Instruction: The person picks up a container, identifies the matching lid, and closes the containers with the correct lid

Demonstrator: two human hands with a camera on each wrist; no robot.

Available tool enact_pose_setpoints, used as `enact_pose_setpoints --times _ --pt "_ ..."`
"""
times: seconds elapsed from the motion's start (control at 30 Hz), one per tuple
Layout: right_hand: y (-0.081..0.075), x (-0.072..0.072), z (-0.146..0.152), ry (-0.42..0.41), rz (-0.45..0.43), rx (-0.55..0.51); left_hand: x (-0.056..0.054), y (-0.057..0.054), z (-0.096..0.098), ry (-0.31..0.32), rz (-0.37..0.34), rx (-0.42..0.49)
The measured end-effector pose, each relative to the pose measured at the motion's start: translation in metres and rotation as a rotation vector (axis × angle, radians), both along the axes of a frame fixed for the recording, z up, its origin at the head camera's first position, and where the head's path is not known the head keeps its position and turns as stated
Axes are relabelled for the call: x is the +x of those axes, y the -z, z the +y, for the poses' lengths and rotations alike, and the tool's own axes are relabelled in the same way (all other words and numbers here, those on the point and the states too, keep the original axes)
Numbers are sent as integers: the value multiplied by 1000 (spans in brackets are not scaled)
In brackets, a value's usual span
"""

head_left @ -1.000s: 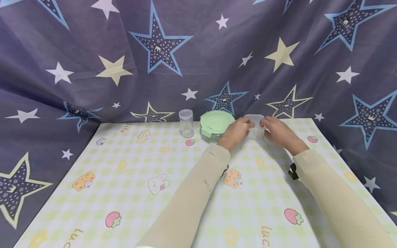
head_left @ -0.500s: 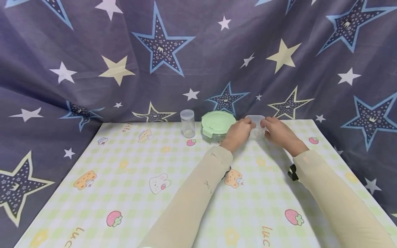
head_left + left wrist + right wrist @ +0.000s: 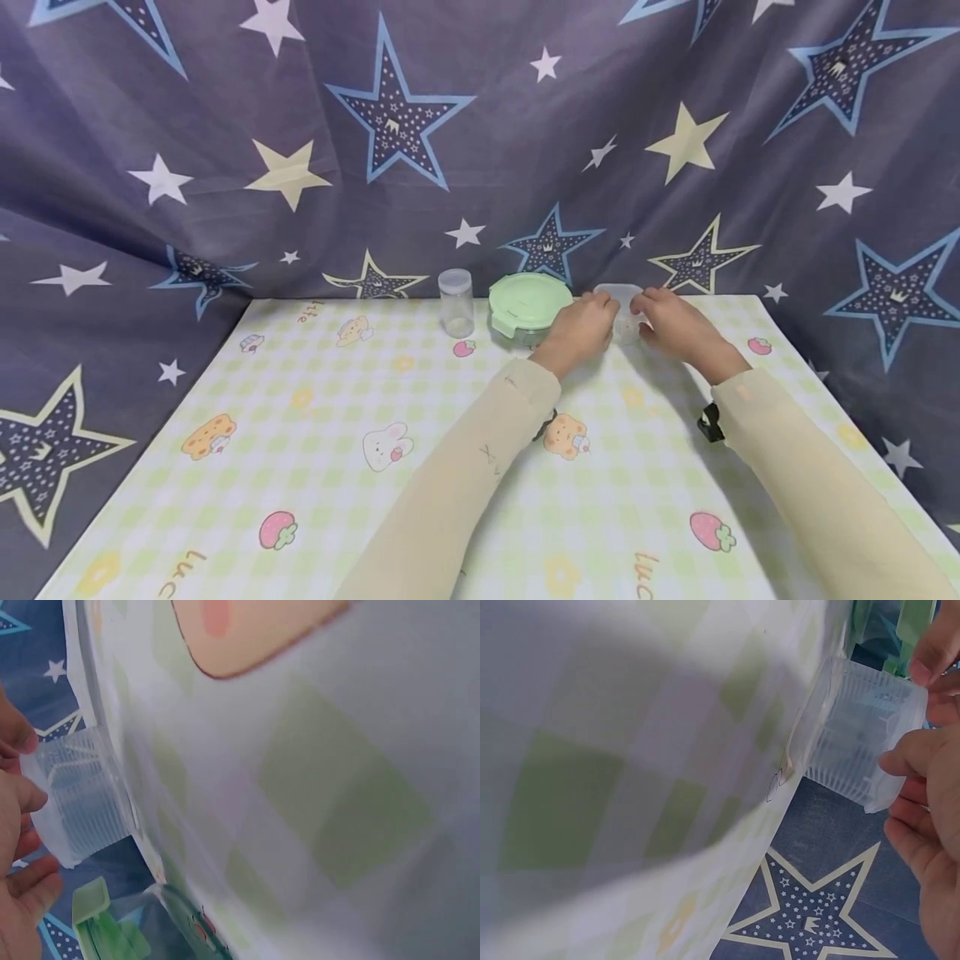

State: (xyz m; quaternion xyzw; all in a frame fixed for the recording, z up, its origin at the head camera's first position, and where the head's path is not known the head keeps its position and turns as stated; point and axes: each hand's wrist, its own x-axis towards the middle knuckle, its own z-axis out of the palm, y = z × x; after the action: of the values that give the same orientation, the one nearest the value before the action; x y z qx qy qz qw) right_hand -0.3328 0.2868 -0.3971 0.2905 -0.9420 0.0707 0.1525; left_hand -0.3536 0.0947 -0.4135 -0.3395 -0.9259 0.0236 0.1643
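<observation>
A clear ribbed plastic box (image 3: 625, 321) stands upright at the back right of the table, its whitish top (image 3: 46, 814) facing up. My left hand (image 3: 579, 331) grips the top edge on the box's left side, with thumb and fingers curled at the rim. From the opposite side my right hand (image 3: 681, 327) grips the same edge, its thumb (image 3: 907, 757) pressed on the near face and other fingers bent around the corner. Both hands partly cover the box's upper corners in the head view.
Left of the box is a round glass container with a green clip lid (image 3: 530, 302), close by my left hand. Beyond it stands a clear cylindrical jar (image 3: 456, 304). A starry curtain (image 3: 420, 167) hangs right behind the table's (image 3: 315, 500) back edge.
The head view shifts slightly. Both hands stay at the box's top edge, with only small finger movements; the box, green-lidded container and jar keep their places.
</observation>
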Motion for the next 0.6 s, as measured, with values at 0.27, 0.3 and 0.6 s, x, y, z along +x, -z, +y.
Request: enact_pose_setpoints --times 0.27,0.3,0.6 --pt "-2 12 -6 -7 52 -65 7 -9 -14 33 11 -58" --pt "-3 13 -8 -8 54 -73 9 -12 -18 36 11 -62" --pt "-9 26 -35 -64 78 -92 24 -23 -78 79 16 -14"
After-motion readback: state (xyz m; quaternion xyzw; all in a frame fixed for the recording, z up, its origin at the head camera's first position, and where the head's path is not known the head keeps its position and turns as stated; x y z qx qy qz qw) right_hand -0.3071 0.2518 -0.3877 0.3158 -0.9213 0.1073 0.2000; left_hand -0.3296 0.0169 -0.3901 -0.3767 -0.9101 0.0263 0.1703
